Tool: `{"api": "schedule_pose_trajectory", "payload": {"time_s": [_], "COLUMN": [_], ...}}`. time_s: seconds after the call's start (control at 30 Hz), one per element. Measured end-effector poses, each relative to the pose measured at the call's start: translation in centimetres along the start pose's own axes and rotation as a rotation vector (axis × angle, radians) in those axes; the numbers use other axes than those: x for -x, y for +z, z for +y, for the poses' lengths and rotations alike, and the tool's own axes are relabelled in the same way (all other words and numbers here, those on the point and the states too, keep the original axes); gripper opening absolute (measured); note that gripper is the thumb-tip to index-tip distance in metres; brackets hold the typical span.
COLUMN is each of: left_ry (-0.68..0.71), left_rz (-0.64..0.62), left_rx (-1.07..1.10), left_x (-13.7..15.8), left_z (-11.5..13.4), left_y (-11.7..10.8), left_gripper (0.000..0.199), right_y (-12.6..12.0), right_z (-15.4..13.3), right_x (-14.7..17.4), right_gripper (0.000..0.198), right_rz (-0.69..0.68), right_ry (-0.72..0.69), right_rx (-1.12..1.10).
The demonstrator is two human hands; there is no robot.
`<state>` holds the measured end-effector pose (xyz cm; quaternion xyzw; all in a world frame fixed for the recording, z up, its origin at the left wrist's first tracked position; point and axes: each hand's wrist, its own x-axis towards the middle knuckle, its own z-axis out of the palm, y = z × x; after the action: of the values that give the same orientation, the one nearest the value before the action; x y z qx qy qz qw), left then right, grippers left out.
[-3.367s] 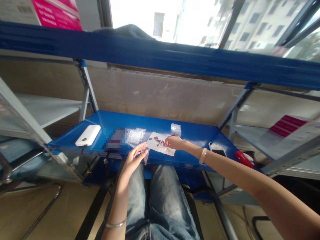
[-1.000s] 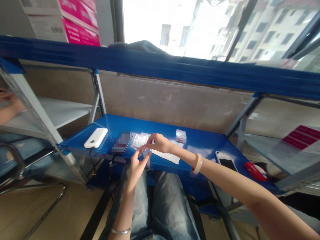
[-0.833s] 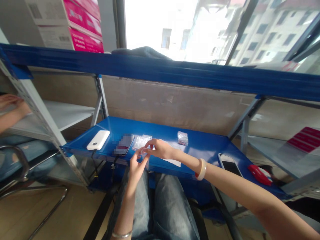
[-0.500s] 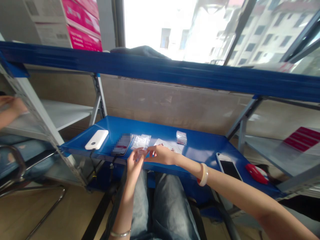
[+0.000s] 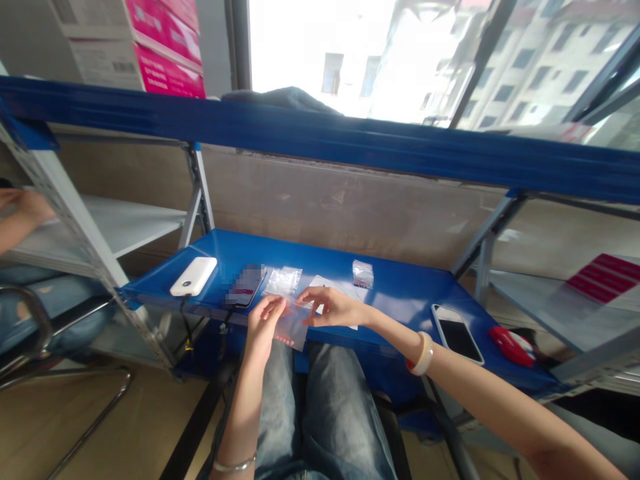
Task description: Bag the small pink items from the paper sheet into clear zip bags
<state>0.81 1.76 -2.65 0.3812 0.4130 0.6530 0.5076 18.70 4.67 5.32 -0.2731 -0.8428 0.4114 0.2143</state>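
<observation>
My left hand pinches the upper left of a small clear plastic zip bag. The bag hangs over the desk's front edge, and small reddish pieces lie along its bottom. At the bag's top right is my right hand, its thumb and forefinger curved and apart; whether a fingertip touches the bag is hard to make out. Behind my hands lie a stack of clear plastic bags and a white paper sheet, partly hidden by my right hand. A filled small bag rests farther back.
The blue desk also holds a white power bank, a dark phone, a white-framed phone and a red object. A blue shelf beam crosses above. Another person's hand shows at far left.
My right hand has moved slightly right, and its fingers have parted. The bag now hangs spread out below my left hand, with the pieces showing at its bottom.
</observation>
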Motion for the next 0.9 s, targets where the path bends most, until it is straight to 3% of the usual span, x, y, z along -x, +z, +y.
{"api": "schedule_pose_trajectory", "payload": {"time_s": [0.13, 0.27, 0.43, 0.63, 0.9], "left_ry": [0.081, 0.088, 0.093, 0.135, 0.129], "left_rz": [0.036, 0.038, 0.014, 0.027, 0.062], "left_rx": [0.054, 0.053, -0.068, -0.117, -0.134], "left_x": [-0.1, 0.2, 0.6, 0.7, 0.9], "left_z": [0.2, 0.6, 1.2, 0.8, 0.6], "left_y": [0.1, 0.4, 0.5, 0.8, 1.5], "left_gripper": [0.026, 0.027, 0.029, 0.026, 0.029], "right_y": [0.4, 0.6, 0.5, 0.4, 0.3], "right_z": [0.0, 0.5, 1.4, 1.5, 1.2], "right_x": [0.5, 0.7, 0.8, 1.1, 1.3], "right_gripper": [0.039, 0.026, 0.016, 0.021, 0.02], "right_rz": [0.12, 0.257, 0.257, 0.35, 0.369], "right_ry": [0.072, 0.156, 0.133, 0.148, 0.167], "right_rx": [-0.119, -0.107, -0.108, 0.093, 0.124]}}
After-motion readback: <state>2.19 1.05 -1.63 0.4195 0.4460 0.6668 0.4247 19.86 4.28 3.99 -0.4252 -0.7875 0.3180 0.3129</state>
